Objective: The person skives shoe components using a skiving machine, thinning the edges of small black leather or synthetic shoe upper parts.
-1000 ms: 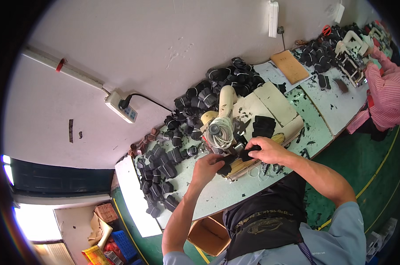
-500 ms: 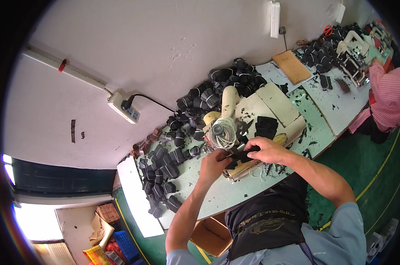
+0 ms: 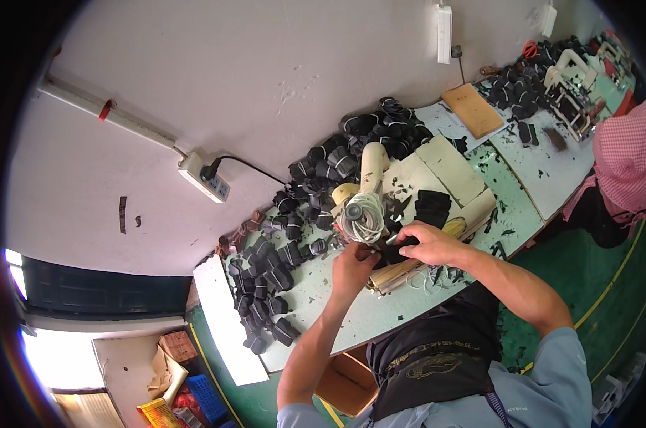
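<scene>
Both of my hands work at the front of a cream sewing machine [image 3: 372, 167] with white cord [image 3: 366, 222] coiled on its head. My left hand [image 3: 354, 269] is closed at the near side of the head, its fingertips at a dark piece of cloth partly hidden there. From the right, my right hand [image 3: 433, 245] pinches a black cloth piece [image 3: 392, 253] between thumb and fingers, close to the needle area. Behind that hand, a stack of black cloth pieces [image 3: 432, 207] rests on the machine's bed.
Tied black bundles [image 3: 267, 267] cover the table's left side and the wall edge. Loose white thread [image 3: 428, 282] and dark scraps lie by the table's front edge. A brown notebook [image 3: 473, 110] sits further right. There, a person in a pink checked covering [image 3: 628, 153] is beside another machine.
My left hand has shifted slightly right, closer to my right hand, and less of the cloth shows between them. The co-worker at the right has leaned forward and lowered their head.
</scene>
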Demonstrator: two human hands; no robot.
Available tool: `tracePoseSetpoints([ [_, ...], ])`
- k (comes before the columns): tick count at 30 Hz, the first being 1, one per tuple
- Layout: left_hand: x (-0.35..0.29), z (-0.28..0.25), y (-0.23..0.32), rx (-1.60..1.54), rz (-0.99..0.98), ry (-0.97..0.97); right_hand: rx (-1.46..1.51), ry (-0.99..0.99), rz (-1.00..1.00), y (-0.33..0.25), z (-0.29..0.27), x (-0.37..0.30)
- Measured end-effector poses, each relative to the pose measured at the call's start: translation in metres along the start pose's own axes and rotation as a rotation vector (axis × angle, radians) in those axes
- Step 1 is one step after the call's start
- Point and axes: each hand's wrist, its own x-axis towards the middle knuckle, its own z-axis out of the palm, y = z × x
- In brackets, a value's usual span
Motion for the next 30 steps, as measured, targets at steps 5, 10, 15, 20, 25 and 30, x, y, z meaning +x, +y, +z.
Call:
tracePoseSetpoints([
  [5,-0.009,-0.002,-0.023,-0.445,-0.035,-0.057,0.169,0.003,0.163,0.005,0.0,-0.006],
  [10,-0.014,0.0,-0.007,-0.226,0.022,0.053,0.263,-0.117,0.251,-0.005,-0.009,-0.005],
  [15,-0.013,0.012,0.0,-0.115,0.118,0.127,0.253,-0.082,0.23,-0.007,-0.007,-0.004],
  [20,-0.041,0.023,-0.01,-0.264,0.021,0.105,0.211,0.029,0.207,0.005,-0.004,-0.022],
  [25,-0.102,0.059,0.019,-0.564,0.027,-0.069,0.97,0.135,0.249,0.009,0.044,-0.058],
  [30,-0.113,0.075,0.032,-0.211,0.219,0.153,1.103,0.175,0.297,-0.001,0.089,-0.077],
])
